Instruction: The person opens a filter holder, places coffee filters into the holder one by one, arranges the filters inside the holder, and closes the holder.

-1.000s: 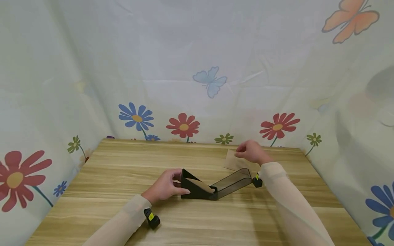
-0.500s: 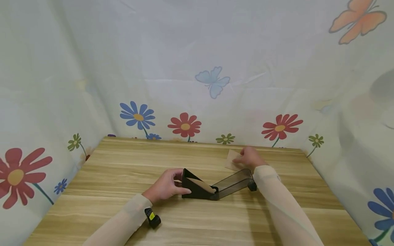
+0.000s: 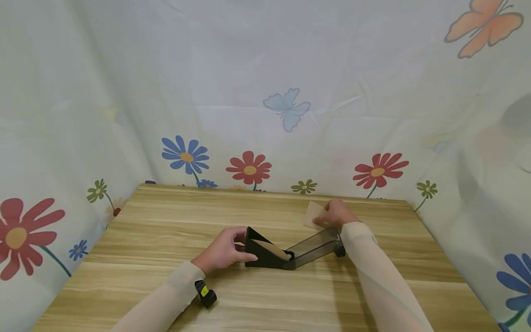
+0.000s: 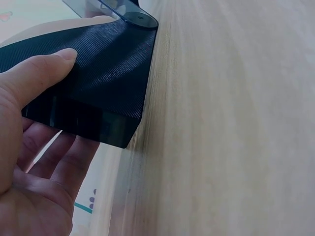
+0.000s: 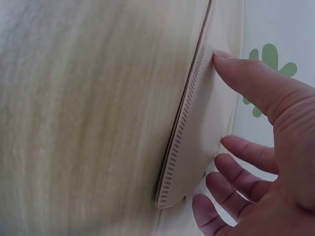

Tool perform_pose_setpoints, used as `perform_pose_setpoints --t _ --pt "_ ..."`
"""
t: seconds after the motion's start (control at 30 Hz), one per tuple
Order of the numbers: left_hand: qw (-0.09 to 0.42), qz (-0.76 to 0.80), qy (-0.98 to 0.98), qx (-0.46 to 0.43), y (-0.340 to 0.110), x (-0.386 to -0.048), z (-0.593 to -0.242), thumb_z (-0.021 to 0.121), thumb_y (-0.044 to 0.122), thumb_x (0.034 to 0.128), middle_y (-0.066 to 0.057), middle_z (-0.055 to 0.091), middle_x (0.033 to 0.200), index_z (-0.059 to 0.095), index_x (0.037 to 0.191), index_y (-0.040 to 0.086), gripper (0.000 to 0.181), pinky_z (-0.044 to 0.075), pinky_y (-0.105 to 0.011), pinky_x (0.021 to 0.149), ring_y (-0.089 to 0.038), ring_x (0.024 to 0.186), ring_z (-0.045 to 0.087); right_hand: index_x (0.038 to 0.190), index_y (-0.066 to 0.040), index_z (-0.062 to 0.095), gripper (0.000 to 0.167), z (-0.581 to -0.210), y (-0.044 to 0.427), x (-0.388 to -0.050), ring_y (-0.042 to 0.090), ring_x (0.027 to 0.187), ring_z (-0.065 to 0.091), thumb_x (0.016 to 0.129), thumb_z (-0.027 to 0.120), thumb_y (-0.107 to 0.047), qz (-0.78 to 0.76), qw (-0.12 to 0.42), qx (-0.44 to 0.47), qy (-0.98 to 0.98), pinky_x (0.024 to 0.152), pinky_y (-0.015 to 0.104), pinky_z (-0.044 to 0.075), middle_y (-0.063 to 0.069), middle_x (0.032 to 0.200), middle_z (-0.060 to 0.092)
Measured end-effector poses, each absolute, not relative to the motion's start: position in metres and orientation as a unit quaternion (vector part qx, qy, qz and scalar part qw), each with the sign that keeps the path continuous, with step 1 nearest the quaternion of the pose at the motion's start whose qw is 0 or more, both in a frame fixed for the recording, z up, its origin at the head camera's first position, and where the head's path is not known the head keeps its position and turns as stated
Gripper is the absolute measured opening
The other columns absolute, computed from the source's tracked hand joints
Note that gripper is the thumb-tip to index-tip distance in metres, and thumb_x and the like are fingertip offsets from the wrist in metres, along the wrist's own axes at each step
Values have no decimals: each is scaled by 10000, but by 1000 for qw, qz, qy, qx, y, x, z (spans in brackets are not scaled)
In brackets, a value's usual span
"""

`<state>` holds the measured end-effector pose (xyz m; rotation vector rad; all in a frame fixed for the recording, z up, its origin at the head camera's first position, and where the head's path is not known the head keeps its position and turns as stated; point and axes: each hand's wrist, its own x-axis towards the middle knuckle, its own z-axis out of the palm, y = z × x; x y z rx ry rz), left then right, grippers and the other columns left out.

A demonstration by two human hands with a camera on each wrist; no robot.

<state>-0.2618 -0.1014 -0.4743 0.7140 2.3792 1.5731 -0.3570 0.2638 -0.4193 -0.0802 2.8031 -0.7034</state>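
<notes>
- The box [image 3: 263,256] sits on the bench [image 3: 186,207], around its middle, well away from the far edge.
- The left hand [image 3: 224,249] holds the box by its tall end: the thumb presses on the near side, and the fingers go round behind. I think this grip is for keeping the box steady, because the box looks light.
- The lid [image 3: 315,244] is tipped away from the box, sloping up toward the far right corner of the bench. So the top of the box is uncovered, and a tan sheet [image 3: 271,250] shows inside.
- The paper [image 3: 312,214], also tan and with a ribbed edge, lies near the far edge of the bench, right of the middle, just behind the lid.
- The right hand [image 3: 338,213] is at the paper. Its thumb touches the face, and the other fingers are spread, slightly bent, beside the rim. It does not look pinched; the thumb probably keeps the thin paper from sliding.
- Whether the free end of the lid touches the right sleeve [image 3: 361,235], I cannot tell.
</notes>
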Motion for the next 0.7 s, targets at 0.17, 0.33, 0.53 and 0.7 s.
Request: perform_pose_setpoints --t 0.17,0.33,0.53,0.7 --pt "101 533 806 239 -102 -260 -473 885 268 816 32 711 1051 691 1050 232 306 562 -269 825 -155 999 680 1392 93 523 772 -426 270 -365 459 1279 548 845 838 -350 -256 142 -44 955 1033 559 492 322 1416 536" --pt "104 533 806 237 -101 -260 -471 887 275 813 27 714 1061 692 1065 239 321 569 -280 827 -163 1006 688 1383 66 533 729 -425 272 -366 482 1290 528 832 851 -291 -288 150 -49 944 1038 577 479 343 1425 513" --pt "106 535 804 236 -101 -261 -474 893 275 807 32 718 1067 695 1085 241 343 571 -271 862 -160 1021 689 1385 61 520 720 -417 270 -361 496 1299 519 836 849 -269 -291 161 -49 942 1028 577 483 357 1443 491" --pt "105 536 803 240 -101 -261 -475 895 280 803 30 717 1061 697 1088 240 349 570 -266 888 -166 1020 687 1373 84 523 724 -412 268 -359 471 1286 536 837 850 -276 -271 159 -46 948 1031 569 480 332 1423 526"
